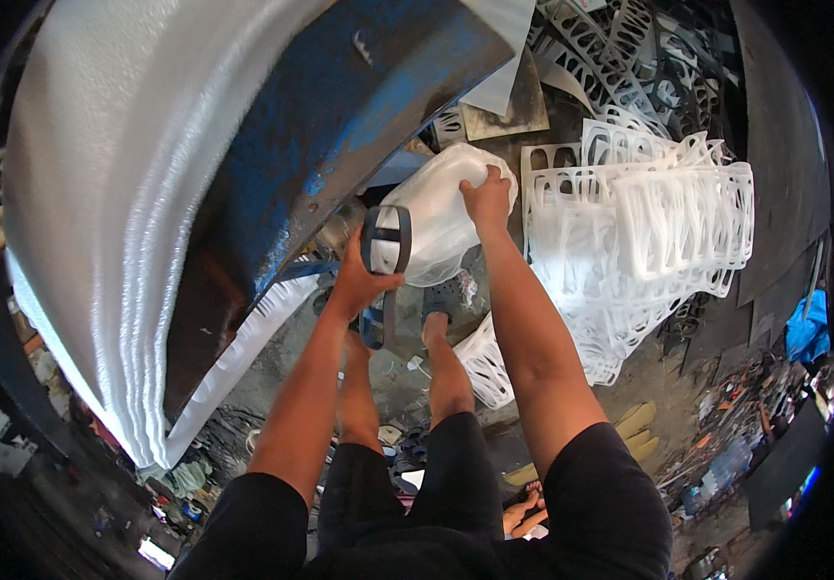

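A clear plastic bag (436, 208) with white pieces inside stands upright in front of me, beside the blue machine. My right hand (487, 198) grips its upper right side, fingers bent over the plastic. On the bag's left, my left hand (359, 280) is closed on a dark oval frame with a crossbar (404, 237), its thumb pointing right below the bag. A second dark frame (374, 329) hangs just under that hand. The left fingertips are partly hidden behind the frame.
A worn blue metal machine plate (339, 106) reaches in from the left, next to stacked white foam sheets (136, 193). Right of the bag lies a pile of white cut-out sheets (629, 232); dark scraps (639, 58) lie behind it. Another person's hand (523, 512) shows at the bottom.
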Tool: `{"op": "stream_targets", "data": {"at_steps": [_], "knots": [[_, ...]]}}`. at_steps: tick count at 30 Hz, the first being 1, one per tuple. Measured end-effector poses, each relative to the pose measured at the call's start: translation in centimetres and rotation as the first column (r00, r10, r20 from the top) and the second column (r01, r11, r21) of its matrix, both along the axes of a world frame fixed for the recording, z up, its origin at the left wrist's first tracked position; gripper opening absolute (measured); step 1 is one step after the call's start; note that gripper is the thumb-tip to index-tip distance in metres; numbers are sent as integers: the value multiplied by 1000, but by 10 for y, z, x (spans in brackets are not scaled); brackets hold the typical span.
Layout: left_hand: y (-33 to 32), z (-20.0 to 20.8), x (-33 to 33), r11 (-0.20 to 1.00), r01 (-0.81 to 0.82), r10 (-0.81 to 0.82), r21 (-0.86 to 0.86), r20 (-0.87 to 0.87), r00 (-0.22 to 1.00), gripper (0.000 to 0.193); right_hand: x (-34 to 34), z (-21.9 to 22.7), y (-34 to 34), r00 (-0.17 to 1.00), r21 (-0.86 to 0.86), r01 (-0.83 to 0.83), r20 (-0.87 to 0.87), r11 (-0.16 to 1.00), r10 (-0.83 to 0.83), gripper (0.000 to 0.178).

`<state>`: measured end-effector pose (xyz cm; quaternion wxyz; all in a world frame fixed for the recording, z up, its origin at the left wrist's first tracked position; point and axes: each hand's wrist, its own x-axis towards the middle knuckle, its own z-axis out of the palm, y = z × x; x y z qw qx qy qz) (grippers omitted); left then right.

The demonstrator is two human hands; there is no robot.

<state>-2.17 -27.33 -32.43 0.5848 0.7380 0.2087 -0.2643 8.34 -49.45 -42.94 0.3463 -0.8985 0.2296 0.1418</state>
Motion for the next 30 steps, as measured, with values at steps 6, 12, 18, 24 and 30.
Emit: {"op": "stream_targets", "data": {"at_steps": [6,12,18,24,30], "knots": [[5,70,-37,993,33,-35,115,15,999,110,-39,107,-3,965,14,-99,247,995,92,55],[-51,230,-45,964,-222,125,149,482,867,105,-157,330,6,851,379,-476,427,793,307,62],[-94,409,-45,889,-455,315,40,667,675,104,-171,461,27,775,395,-518,592,759,221,101],[5,482,-71,845,-438,-104,305,899,425,78,-153,558,65,853,320,-440,443,839,278,95],[181,387,-79,557,-783,457,276,686,566,46,-154,594,96,731,266,-543,618,797,291,70]]}}
